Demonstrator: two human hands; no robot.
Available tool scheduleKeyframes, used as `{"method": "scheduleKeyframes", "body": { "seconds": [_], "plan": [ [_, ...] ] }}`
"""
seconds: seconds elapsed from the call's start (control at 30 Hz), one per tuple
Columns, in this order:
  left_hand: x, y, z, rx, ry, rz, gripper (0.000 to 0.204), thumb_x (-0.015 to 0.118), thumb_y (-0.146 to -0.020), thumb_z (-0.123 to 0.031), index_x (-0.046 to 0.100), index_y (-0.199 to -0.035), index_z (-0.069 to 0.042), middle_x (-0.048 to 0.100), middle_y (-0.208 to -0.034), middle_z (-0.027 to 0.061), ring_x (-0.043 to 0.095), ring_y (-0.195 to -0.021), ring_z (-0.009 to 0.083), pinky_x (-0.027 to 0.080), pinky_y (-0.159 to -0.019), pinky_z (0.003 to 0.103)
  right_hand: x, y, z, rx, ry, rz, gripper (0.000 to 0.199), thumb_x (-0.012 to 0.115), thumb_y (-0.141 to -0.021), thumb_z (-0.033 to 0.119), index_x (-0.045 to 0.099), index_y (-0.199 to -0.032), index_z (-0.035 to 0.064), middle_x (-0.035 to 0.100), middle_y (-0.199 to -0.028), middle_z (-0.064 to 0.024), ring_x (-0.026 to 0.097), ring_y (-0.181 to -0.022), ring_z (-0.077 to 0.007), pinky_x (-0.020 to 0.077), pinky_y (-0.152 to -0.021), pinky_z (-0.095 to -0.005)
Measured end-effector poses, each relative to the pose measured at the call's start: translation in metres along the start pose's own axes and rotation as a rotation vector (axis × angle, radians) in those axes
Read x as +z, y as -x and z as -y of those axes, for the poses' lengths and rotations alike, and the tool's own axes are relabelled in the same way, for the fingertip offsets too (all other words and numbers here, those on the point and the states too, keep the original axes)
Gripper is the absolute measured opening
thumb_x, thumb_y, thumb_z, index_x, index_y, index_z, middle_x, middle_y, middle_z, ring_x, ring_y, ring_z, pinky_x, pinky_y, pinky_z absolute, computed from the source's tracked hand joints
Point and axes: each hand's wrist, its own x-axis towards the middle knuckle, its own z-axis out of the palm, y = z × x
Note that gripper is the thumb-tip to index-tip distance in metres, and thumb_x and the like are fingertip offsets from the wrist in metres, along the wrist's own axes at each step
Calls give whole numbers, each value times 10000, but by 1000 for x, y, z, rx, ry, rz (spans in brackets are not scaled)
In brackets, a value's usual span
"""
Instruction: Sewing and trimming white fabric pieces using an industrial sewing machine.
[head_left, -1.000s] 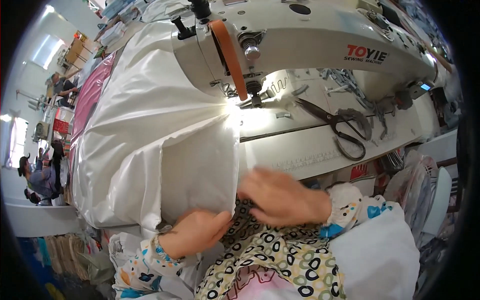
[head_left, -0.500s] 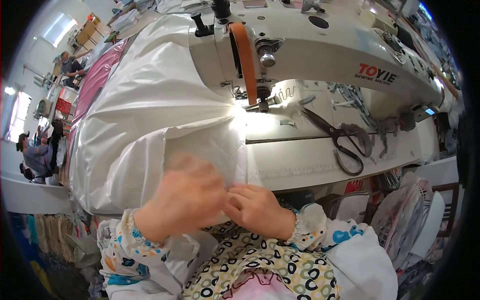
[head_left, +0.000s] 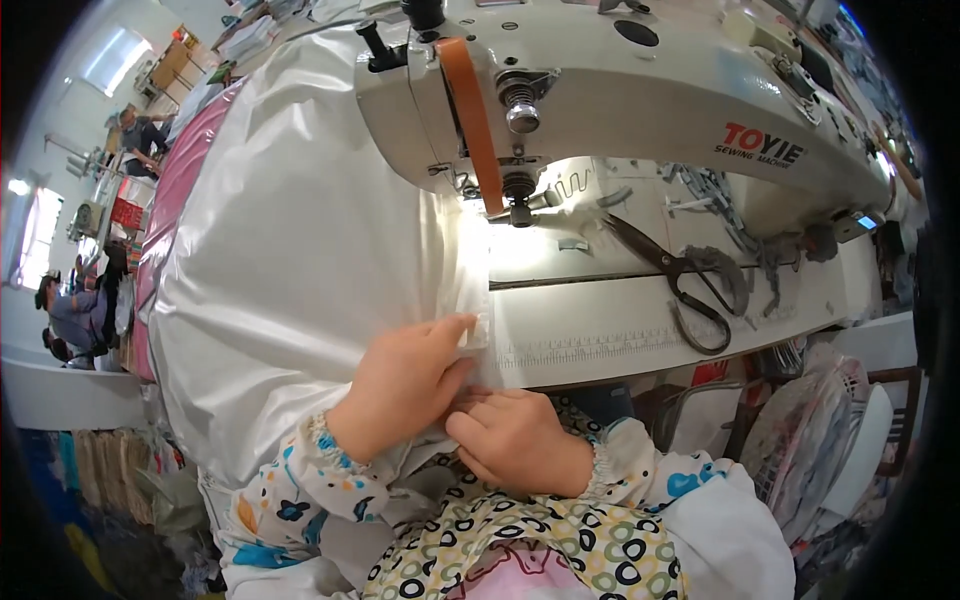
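Note:
A large sheet of glossy white fabric point(head_left: 290, 220) spreads over the left of the table, its right edge running up under the head of a white sewing machine point(head_left: 620, 90). My left hand point(head_left: 405, 385) is closed on that edge just in front of the needle area, index finger and thumb pinching the folded strip. Close beside it and nearer to me, my right hand point(head_left: 520, 435) has its fingers curled around the fabric's near end. Its fingertips are partly hidden. A bright lamp washes out the spot where fabric and presser foot meet.
Black-handled scissors point(head_left: 680, 285) lie on the machine bed, right of the fabric. Grey scraps point(head_left: 715, 205) are heaped behind them. A ruler scale point(head_left: 600, 345) runs along the bed's front. Plastic-wrapped goods point(head_left: 815, 440) stand at the right. Two people sit far left.
The fabric's turned-back flap now lies folded over toward the right edge. My left hand, blurred before, has moved right onto that edge. My right hand has shifted slightly toward me.

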Motion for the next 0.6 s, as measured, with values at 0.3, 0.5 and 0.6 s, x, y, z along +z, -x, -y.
{"method": "scheduleKeyframes", "body": {
  "seconds": [0.3, 0.5, 0.6],
  "plan": [
    [-5, -11, -1, -62, 39, 186, 371, 585, -870, -11, 677, -1224, -77, 625, -866, 168, 597, -746, 360, 483, -667, 422, -23, -8, -7, 187, -264, 33, 132, 648, -788, 106, 605, -903, 57, 603, -723, -136, 615, -662, -351, 468, -567, -464],
    [-11, -34, 0, -100, 118, 124, 303, 563, -889, -11, 691, -1163, -28, 631, -880, 199, 597, -757, 372, 474, -671, 402, -35, -17, -22, 306, -277, -15, 97, 592, -832, 106, 587, -914, 54, 607, -725, -144, 614, -671, -378, 470, -588, -480],
    [-19, -45, 2, -137, 92, 155, 284, 542, -907, -56, 692, -1145, -20, 653, -932, 191, 622, -814, 379, 493, -719, 421, -38, -22, -32, 351, -270, -20, 146, 588, -817, 74, 655, -946, 54, 608, -714, -158, 619, -651, -359, 478, -589, -452]
  ]
}}
